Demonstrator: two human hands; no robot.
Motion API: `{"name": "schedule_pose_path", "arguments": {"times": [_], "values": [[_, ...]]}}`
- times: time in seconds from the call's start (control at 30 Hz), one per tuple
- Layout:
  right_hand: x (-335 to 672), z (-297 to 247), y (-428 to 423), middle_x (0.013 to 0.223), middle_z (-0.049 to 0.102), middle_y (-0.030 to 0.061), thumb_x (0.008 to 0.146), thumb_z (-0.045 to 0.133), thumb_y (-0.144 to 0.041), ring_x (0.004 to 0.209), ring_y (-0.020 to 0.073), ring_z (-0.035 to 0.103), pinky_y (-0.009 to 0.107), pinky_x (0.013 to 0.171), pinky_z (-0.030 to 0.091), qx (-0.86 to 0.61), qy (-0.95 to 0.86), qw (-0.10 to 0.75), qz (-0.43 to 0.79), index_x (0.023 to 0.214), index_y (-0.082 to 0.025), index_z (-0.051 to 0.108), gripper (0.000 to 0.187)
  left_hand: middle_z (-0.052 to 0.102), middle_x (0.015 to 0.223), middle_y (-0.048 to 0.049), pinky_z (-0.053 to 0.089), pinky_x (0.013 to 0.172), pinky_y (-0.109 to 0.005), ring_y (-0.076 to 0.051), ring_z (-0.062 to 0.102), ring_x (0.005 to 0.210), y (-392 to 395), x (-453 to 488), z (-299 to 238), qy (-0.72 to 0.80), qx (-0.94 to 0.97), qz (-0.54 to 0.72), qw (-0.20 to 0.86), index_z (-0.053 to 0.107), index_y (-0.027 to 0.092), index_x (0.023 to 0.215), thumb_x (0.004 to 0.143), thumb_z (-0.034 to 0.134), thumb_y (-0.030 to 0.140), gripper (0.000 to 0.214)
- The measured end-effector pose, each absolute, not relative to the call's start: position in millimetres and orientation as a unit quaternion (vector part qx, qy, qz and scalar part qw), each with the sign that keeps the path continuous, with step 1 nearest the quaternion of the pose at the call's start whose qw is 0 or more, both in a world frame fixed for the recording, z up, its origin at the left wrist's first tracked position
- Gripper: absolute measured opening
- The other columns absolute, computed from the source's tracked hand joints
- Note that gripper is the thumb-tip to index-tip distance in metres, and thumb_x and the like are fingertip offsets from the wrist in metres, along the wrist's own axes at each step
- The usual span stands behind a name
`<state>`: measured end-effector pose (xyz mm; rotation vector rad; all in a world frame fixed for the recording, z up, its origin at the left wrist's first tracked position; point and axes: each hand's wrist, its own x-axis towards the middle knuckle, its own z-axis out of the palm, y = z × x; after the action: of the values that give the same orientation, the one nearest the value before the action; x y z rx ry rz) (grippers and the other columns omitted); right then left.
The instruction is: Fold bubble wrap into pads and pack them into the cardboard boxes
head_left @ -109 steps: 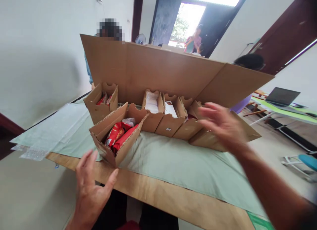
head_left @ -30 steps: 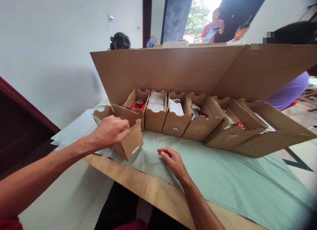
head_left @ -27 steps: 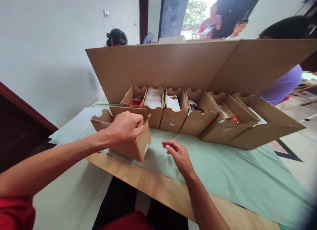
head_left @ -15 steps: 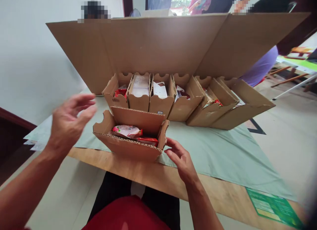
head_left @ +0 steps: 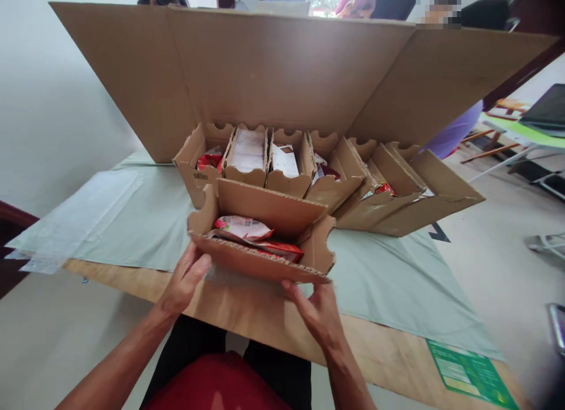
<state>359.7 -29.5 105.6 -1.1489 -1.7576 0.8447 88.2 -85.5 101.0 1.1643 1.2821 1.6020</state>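
Note:
An open-topped cardboard box point(head_left: 260, 267) is held between my two hands near the front of the table. Inside it lie red and white packets point(head_left: 245, 227), their lower parts hidden by the front wall. My left hand point(head_left: 185, 280) grips its lower left corner, thumb in front and fingers partly hidden at the side. At the lower right corner, my right hand point(head_left: 315, 310) has its thumb against the front and its other fingers mostly out of sight. Whether the box's underside touches the cloth is hard to tell.
Behind stand several similar boxes point(head_left: 289, 183) holding packets and cartons, the right ones leaning. A tall folded cardboard screen point(head_left: 282, 69) rises behind them. Clear plastic sheets point(head_left: 88, 207) lie left on the green cloth point(head_left: 379, 286). A green printed sheet point(head_left: 468, 369) is front right. People are beyond the screen.
My left hand has come down and right onto the box's left corner. My right hand has closed on the other corner. The box has shifted right and appears raised. The view has shifted.

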Motion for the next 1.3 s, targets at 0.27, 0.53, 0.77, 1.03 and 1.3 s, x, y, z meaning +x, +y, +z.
{"name": "schedule_pose_path", "arguments": {"times": [0.27,0.53,0.77,1.03,1.3], "values": [[418.3,102.8,27.9,0.108,0.073,0.0145,0.071,0.073,-0.061,0.094,0.0331,0.068,0.048,0.083,0.055,-0.596,-0.603,0.422,0.321,0.108,-0.02,0.064,0.056,0.043,0.162,-0.0105,0.026,0.127,-0.049,-0.032,0.038,0.15,-8.2,152.4,101.2,0.449,0.515,0.573,0.452,0.036,0.024,0.157,0.094,0.06,0.054,0.073],[415.9,64.3,10.4,0.105,0.075,0.0126,0.075,0.067,-0.062,0.098,0.034,0.07,0.043,0.082,0.054,-0.635,-0.589,0.36,0.346,0.113,-0.02,0.061,0.057,0.052,0.154,-0.0165,0.043,0.114,-0.052,-0.035,0.047,0.143,-62.5,81.8,84.6,0.657,0.503,0.487,0.28,0.054,0.021,0.144,0.09,0.063,0.048,0.061],[412.4,66.6,9.0,0.097,0.076,0.0118,0.075,0.066,-0.059,0.092,0.0329,0.07,0.041,0.079,0.054,-0.636,-0.587,0.37,0.337,0.106,-0.019,0.063,0.051,0.065,0.13,-0.0215,0.042,0.11,-0.057,-0.038,0.056,0.128,-96.6,-79.4,89.8,0.811,0.466,0.354,-0.006,0.07,0.015,0.106,0.084,0.053,0.038,0.036],[416.5,59.5,12.9,0.091,0.076,0.0102,0.073,0.065,-0.06,0.087,0.0328,0.069,0.042,0.076,0.052,-0.656,-0.576,0.375,0.312,0.105,-0.019,0.066,0.052,0.061,0.066,-0.002,0.049,0.087,-0.05,-0.035,0.066,0.096,-125.1,-214.4,104.7,0.892,0.366,0.256,-0.067,0.065,0.021,0.073,0.071,0.068,0.049,0.029],[413.1,65.8,14.3,0.087,0.075,0.0109,0.069,0.067,-0.056,0.084,0.0333,0.068,0.043,0.076,0.054,-0.661,-0.567,0.389,0.301,0.101,-0.018,0.067,0.049,0.037,0.038,0.0005,0.045,0.072,-0.041,-0.031,0.07,0.079,-121.1,-231.3,121.4,0.878,0.376,0.294,-0.039,0.053,0.025,0.048,0.066,0.06,0.062,0.041]]}}
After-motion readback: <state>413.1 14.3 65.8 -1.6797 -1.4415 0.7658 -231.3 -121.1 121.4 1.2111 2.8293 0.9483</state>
